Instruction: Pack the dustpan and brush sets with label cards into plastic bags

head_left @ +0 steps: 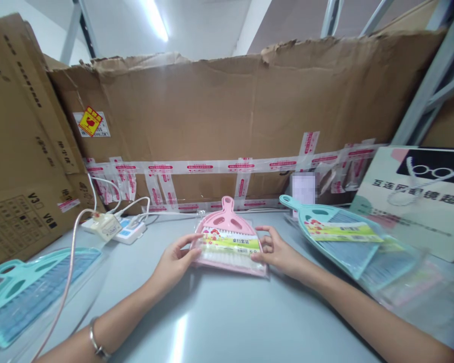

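Note:
A pink dustpan-and-brush set (pixel 229 237) in a clear bag lies on the grey table (pixel 227 312), handle pointing away from me. My left hand (pixel 174 262) grips its left edge with thumb on top. My right hand (pixel 274 249) holds its right edge, fingers curled at the bag. Both hands are closed on the package.
A teal dustpan set (pixel 336 237) tops a pile of bagged sets at right. Another teal set (pixel 26 292) lies at the near left. A white power strip (pixel 124 229) with cables sits at back left. Taped cardboard walls (pixel 227 126) ring the table; a printed sign (pixel 416 201) leans at right.

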The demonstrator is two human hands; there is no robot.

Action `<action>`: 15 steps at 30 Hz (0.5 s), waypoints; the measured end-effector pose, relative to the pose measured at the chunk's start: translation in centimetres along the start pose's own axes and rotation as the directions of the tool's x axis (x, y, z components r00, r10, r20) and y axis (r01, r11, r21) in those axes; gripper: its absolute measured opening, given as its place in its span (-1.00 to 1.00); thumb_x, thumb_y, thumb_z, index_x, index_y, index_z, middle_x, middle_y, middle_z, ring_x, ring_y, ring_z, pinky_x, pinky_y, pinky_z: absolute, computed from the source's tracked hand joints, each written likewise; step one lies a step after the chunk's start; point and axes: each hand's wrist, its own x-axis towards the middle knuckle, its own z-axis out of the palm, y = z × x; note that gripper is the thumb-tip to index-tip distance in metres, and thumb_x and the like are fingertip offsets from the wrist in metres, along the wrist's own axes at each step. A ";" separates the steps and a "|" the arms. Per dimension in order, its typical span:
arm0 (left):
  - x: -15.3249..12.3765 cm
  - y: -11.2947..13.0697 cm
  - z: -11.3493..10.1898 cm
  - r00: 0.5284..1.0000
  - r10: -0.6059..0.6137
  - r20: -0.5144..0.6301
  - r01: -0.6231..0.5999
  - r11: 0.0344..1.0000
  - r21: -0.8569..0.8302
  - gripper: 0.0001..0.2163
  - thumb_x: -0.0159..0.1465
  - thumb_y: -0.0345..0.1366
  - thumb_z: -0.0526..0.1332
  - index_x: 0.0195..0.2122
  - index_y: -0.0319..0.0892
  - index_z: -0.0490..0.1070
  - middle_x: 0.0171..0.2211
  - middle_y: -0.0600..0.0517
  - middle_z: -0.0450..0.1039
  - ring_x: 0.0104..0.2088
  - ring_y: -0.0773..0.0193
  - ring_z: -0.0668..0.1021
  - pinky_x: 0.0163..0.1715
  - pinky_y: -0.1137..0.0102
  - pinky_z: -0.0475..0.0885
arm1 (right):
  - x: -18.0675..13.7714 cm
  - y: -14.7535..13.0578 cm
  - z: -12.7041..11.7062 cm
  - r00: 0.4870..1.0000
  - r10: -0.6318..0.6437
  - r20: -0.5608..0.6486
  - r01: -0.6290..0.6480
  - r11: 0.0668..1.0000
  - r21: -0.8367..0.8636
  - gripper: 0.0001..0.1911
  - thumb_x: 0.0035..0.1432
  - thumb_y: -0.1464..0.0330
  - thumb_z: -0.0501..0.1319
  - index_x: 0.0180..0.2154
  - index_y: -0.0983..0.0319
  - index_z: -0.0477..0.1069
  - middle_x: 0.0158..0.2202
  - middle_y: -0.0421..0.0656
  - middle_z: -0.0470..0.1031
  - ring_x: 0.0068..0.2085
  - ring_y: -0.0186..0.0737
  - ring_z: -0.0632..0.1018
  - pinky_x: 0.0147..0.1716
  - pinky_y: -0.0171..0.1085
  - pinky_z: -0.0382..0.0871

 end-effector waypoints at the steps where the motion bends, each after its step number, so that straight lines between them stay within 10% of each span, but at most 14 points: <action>1: -0.1 0.1 0.0 0.999 0.034 0.025 -0.033 0.998 -0.052 -0.57 0.07 -0.19 0.24 -0.02 -0.13 0.27 -0.04 -0.07 0.38 -0.22 0.21 0.51 -0.32 0.42 0.43 | 0.0 -0.1 0.1 0.999 -0.034 -0.008 0.034 0.996 0.076 -0.29 -0.27 0.31 0.36 -0.11 0.14 -0.01 -0.25 -0.19 0.32 -0.32 -0.23 0.50 -0.29 -0.18 0.39; 6: -0.3 0.5 0.0 0.985 0.153 0.080 -0.134 0.969 -0.207 -0.31 0.10 -0.23 0.24 0.15 0.10 -0.18 0.07 -0.11 0.20 -0.17 0.18 0.50 -0.29 0.36 0.46 | -0.3 -1.0 0.3 0.966 -0.260 -0.011 0.259 0.957 0.133 -0.38 -0.10 0.31 0.30 -0.06 0.10 -0.01 -0.13 -0.14 0.28 -0.16 -0.23 0.46 -0.13 -0.16 0.33; 15: -0.4 0.8 0.2 0.987 0.140 0.081 -0.119 0.968 -0.223 -0.26 0.08 -0.24 0.26 0.16 0.06 -0.22 0.02 -0.12 0.24 -0.12 0.12 0.48 -0.21 0.29 0.44 | -0.5 -1.1 0.2 0.945 -0.325 0.031 0.320 0.941 0.111 -0.41 -0.04 0.33 0.26 -0.03 0.08 -0.02 -0.13 -0.15 0.25 -0.13 -0.23 0.43 -0.10 -0.15 0.31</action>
